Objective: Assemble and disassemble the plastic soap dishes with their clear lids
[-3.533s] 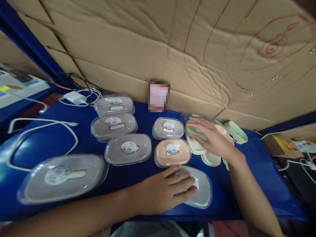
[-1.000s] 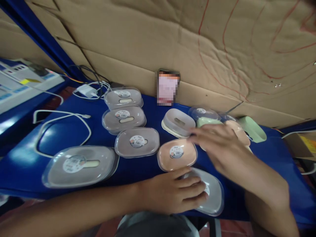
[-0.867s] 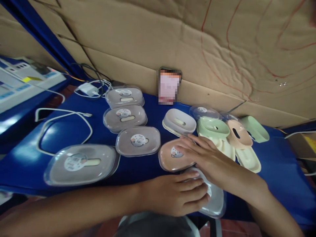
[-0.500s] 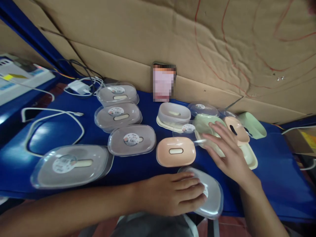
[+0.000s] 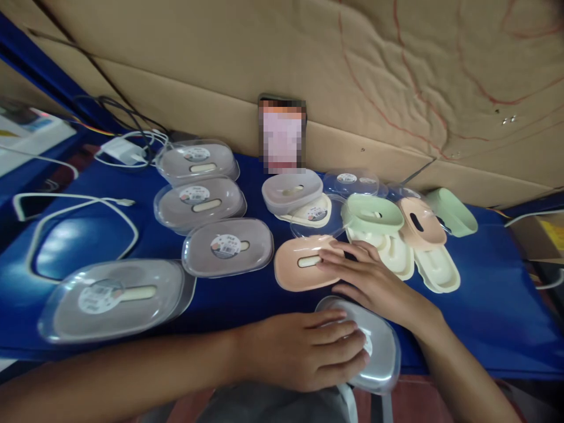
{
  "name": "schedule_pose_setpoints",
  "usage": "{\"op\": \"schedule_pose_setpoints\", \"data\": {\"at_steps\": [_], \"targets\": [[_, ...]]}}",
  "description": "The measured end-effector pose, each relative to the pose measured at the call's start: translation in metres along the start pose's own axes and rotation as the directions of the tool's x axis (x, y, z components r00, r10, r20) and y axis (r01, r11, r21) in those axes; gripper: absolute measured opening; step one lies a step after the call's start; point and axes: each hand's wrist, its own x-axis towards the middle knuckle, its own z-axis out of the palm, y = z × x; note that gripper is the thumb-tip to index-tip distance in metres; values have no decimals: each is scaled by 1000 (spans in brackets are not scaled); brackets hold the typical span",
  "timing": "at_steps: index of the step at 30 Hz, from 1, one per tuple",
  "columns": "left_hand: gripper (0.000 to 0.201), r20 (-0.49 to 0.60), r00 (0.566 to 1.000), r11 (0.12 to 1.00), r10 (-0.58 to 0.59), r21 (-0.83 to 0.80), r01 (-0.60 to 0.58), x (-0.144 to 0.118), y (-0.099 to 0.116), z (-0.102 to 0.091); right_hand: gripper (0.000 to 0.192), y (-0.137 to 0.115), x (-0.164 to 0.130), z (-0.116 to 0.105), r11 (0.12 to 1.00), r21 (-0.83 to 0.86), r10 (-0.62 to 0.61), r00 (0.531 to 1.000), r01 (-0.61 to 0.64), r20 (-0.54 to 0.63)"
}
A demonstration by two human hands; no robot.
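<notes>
My left hand [image 5: 308,349] lies over the left end of a soap box with a clear lid [image 5: 376,346] at the table's front edge. Its fingers bend across the lid and the thumb is hidden. My right hand [image 5: 368,273] has its fingers spread over the right side of a peach soap dish [image 5: 288,273]; the fingertips reach the cream insert [image 5: 307,262] in its middle. Behind it lie a loose clear lid [image 5: 332,211] and a greyish soap dish [image 5: 291,191] on a cream base [image 5: 321,216]. A green dish [image 5: 374,214] sits on another cream base [image 5: 399,255].
On the left stand several grey boxes with clear lids [image 5: 227,247]. A white cable [image 5: 79,202] and a charger [image 5: 126,151] lie further left. A phone [image 5: 282,135] leans against the cardboard wall [image 5: 198,53]. At right are another peach dish [image 5: 420,226] and a green cup-like part [image 5: 453,211].
My right hand has moved left and toward me, from above the green dish to the peach dish. My left hand stays on the lidded box. The view has shifted slightly.
</notes>
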Motion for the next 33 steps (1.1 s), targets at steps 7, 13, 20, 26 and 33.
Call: {"op": "schedule_pose_setpoints", "data": {"at_steps": [7,13,20,26,33], "targets": [[28,12,1000,1000,-3,-10,4,2,-1,-1,30,-11,2,-7,1000,4,-30,985,31,-172],[25,-6,1000,1000,-16,-21,16,1,1,0,33,-7,9,9,994,89,-49,987,63,-156],[28,30,1000,1000,-9,-8,9,0,-1,-3,30,-2,-11,-13,991,24,-95,835,129,-542],[31,80,973,970,-216,-97,223,-7,-4,-3,31,25,-24,-27,925,-339,-48,830,-174,-556],[40,49,924,913,-379,-144,382,-9,-7,1,47,8,-30,-40,992,-78,75,954,-102,-289]]}}
